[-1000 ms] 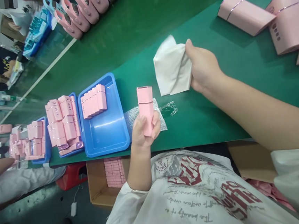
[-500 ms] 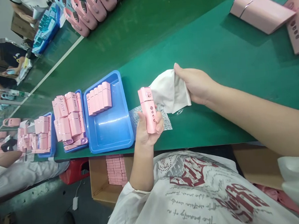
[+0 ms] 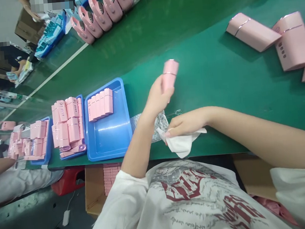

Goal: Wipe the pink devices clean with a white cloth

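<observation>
At far left, a filled blue tray bears stacked pink units. Directly to its right, a second blue tray carries a row of upright units in its far-left part; its near and right areas are bare.

Right of this tray, my left hand is wrapped around the lower part of one pink unit. The unit is raised in front of me, over the green table. Its long axis runs away from my body, with the free end tilted slightly to the right.

Next, my right hand sits nearer my body, back upward, fingers pointing left. It pinches a white cloth, which hangs on my side of the hand; the exact fingertip placement is partly hidden. A clear film lies left of these fingers.

Governing relation: from my right hand, the unit lies forward and slightly left, a gap apart. The unit's gripped end is the closer one. The cloth is not in contact with it.

At far right, larger pink housings rest well apart from both hands.
</observation>
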A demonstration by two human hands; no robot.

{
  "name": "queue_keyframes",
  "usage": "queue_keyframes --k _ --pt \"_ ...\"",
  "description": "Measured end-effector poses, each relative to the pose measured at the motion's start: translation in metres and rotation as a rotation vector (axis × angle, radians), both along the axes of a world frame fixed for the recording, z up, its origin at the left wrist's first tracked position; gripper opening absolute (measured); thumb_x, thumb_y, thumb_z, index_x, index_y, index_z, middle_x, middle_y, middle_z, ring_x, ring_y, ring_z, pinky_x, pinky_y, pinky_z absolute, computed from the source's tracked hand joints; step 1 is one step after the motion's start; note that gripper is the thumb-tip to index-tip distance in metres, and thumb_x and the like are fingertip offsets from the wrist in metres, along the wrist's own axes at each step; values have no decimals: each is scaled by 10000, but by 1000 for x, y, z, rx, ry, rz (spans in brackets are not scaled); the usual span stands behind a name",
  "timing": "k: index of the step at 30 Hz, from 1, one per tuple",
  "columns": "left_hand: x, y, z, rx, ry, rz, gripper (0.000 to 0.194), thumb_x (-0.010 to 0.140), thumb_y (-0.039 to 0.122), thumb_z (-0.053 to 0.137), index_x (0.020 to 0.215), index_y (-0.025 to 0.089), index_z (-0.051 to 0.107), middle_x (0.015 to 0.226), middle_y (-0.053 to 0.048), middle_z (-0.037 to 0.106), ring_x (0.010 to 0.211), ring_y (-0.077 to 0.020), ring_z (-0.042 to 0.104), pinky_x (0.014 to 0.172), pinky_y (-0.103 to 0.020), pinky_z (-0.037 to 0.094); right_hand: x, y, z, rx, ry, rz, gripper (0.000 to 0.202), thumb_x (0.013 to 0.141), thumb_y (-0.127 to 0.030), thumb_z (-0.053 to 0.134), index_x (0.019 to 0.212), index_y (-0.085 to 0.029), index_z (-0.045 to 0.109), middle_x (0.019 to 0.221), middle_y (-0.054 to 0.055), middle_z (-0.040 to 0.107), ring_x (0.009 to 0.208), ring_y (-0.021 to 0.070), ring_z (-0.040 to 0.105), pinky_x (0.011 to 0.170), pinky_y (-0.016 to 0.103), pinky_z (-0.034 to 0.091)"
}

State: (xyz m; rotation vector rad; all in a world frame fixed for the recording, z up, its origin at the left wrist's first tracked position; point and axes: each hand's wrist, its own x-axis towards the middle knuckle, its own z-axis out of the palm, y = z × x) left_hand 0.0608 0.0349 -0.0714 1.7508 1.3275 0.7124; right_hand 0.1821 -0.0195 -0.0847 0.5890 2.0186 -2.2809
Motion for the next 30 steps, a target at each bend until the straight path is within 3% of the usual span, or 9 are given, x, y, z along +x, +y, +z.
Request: queue_keyframes --k 3,7,12,14,17,22,24,27,30 --pt "47 15 0 52 351 -266 349 789 134 542 1131 89 594 1062 -127 635 954 -247 594 854 -346 446 -2 -3 -4 113 -2 143 530 904 -525 419 959 -59 666 819 78 645 692 133 553 627 238 455" --pt "103 15 0 168 600 -393 419 851 239 545 1246 105 521 1177 -175 585 992 -270 579 824 -365 465 3 0 -10 148 66 66 571 877 -514 434 1181 -66 612 1237 128 602 1170 243 532 1023 318 400" --pt "115 12 3 247 679 -459 447 891 473 531 1208 159 563 1124 -150 621 1033 -286 565 806 -372 474 7 4 -12 70 56 25 634 826 -607 480 1174 -95 619 1269 120 584 1227 270 493 1085 365 350" --pt "92 16 9 251 653 -430 472 917 487 477 1246 155 547 1150 -144 615 1053 -273 572 827 -361 467 5 3 -10 12 15 8 674 801 -659 483 1107 -79 637 1139 135 639 1079 269 571 959 367 440" --pt "27 28 23 277 665 -276 466 932 436 470 1285 138 528 1199 -140 598 1083 -248 577 918 -353 440 3 2 -7 -67 -42 15 686 763 -701 506 991 -70 649 919 124 668 795 218 596 706 322 468" --pt "-114 36 41 89 1152 303 449 898 338 514 1271 88 512 1284 -207 525 1231 -306 497 1025 -395 383 3 3 -7 -31 -78 21 542 827 -633 484 924 -118 622 889 90 643 738 162 550 679 268 438" --pt "-153 30 41 15 1222 431 492 841 277 579 1238 -1 496 1257 -292 508 1235 -388 472 999 -463 389 3 2 -7 19 -124 15 510 858 -608 450 924 -129 612 900 90 637 739 162 545 679 265 435" --pt "-179 18 34 0 1224 487 532 821 289 604 1237 -15 471 1245 -292 514 1225 -398 469 986 -471 397 2 2 -7 58 -163 4 481 879 -580 431 938 -137 608 927 91 637 753 168 550 688 265 437" --pt "-179 9 25 5 1187 488 466 842 324 578 1184 17 499 1217 -258 543 1182 -366 508 973 -448 411 1 1 -4 53 -159 1 466 891 -556 420 953 -134 610 965 95 641 783 174 561 704 265 442"
